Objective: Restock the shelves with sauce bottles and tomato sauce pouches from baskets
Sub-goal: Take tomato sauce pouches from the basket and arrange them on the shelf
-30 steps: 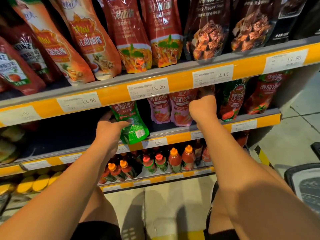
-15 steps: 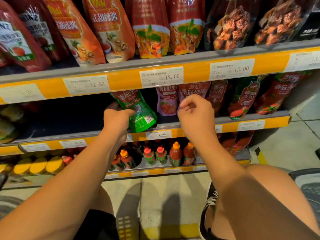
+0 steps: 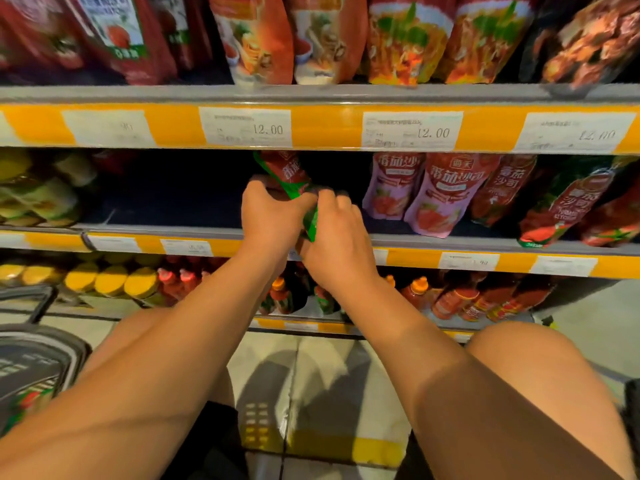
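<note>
Pouch [image 3: 289,174] with red face and green edging stands tilted at the centre of the frame, on the middle shelf [image 3: 180,229], its top leaning toward the upper left. Left hand [image 3: 272,216] grasps it from the left side, fingers curled over its lower part. Right hand [image 3: 337,237] grasps it from the right, fingers curled round the green lower edge; the two hands touch each other below the pouch.

Middle shelf, right of centre: two pink tomato sauce pouches [image 3: 440,195] upright side by side, then several red and green pouches [image 3: 568,202] leaning. The bay just left of the held pouch is dark; its contents cannot be made out. Far left of that shelf holds blurred yellowish jars [image 3: 31,192].

Top shelf [image 3: 311,95], across the upper frame: a row of large red and orange pouches [image 3: 405,39]. Price tags [image 3: 412,133] read 12.00.

Bottom shelf: yellow-lidded jars [image 3: 110,280] at lower left, sauce bottles [image 3: 419,292] with orange caps at centre and right.

Basket [image 3: 38,362], dark, at the lower left edge; something red and green shows inside, too blurred to identify.
</note>
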The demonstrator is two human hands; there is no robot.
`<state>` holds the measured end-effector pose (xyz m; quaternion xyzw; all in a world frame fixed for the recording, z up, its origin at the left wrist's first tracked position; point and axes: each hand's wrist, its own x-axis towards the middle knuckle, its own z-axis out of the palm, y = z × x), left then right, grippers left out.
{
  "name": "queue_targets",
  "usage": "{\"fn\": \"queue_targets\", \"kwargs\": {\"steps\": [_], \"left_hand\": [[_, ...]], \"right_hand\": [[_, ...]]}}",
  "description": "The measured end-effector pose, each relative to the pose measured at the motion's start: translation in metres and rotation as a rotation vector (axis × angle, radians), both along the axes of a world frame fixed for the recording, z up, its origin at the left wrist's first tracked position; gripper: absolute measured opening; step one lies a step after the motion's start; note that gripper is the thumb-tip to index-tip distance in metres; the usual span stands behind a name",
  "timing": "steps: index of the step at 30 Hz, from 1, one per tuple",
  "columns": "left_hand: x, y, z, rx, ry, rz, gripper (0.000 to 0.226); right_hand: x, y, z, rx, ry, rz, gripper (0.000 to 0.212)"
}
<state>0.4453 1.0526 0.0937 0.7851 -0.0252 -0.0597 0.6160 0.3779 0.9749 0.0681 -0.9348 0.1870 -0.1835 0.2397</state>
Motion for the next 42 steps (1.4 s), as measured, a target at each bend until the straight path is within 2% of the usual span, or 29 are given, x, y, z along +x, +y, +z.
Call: {"fn": "queue_targets", "kwargs": {"steps": [3,6,9,11,13,15,17,19,20,21,22,24,29,35,42], "left_hand": [[0.003,0.007,-0.001,0.049,-0.089,-0.096,0.048],[0.009,0.019,0.002,-0.013,-0.125,-0.288,0.040],[0.018,0.030,0.001,-0.012,-0.189,-0.404,0.033],[0.026,0.038,-0.007,0.004,-0.238,-0.404,0.028],[0.034,0.050,-0.020,0.112,-0.287,-0.361,0.026],[0.040,0.063,-0.033,0.360,-0.325,-0.369,0.032],[0.044,0.070,-0.042,0.630,-0.319,-0.456,0.048],[0.046,0.070,-0.049,0.799,-0.333,-0.537,0.057],[0.046,0.070,-0.051,0.850,-0.359,-0.560,0.058],[0.047,0.069,-0.052,0.881,-0.389,-0.569,0.058],[0.048,0.070,-0.053,0.893,-0.413,-0.571,0.057],[0.050,0.073,-0.054,0.879,-0.427,-0.577,0.053],[0.056,0.078,-0.053,0.811,-0.397,-0.610,0.048],[0.060,0.078,-0.054,0.781,-0.410,-0.601,0.041],[0.059,0.076,-0.052,0.757,-0.404,-0.575,0.036]], "right_hand": [[0.009,0.000,0.004,0.118,-0.008,-0.053,0.045],[0.020,-0.005,0.005,0.312,-0.067,-0.149,0.026],[0.032,-0.009,0.003,0.572,-0.158,-0.243,0.027],[0.040,-0.012,0.002,0.725,-0.220,-0.315,0.031],[0.047,-0.016,0.001,0.833,-0.206,-0.386,0.038],[0.052,-0.023,0.000,0.868,-0.138,-0.439,0.042],[0.058,-0.028,-0.003,0.868,-0.075,-0.421,0.039],[0.064,-0.025,-0.005,0.783,-0.098,-0.324,0.014],[0.066,-0.023,-0.007,0.720,-0.117,-0.283,0.012],[0.069,-0.021,-0.009,0.670,-0.128,-0.254,0.025],[0.070,-0.019,-0.009,0.628,-0.134,-0.242,0.036],[0.075,-0.021,-0.014,0.538,-0.120,-0.237,0.044],[0.080,-0.022,-0.019,0.568,-0.068,-0.282,0.043],[0.083,-0.021,-0.021,0.397,-0.116,-0.293,0.042],[0.110,-0.041,-0.025,0.306,-0.140,-0.393,0.059]]}}
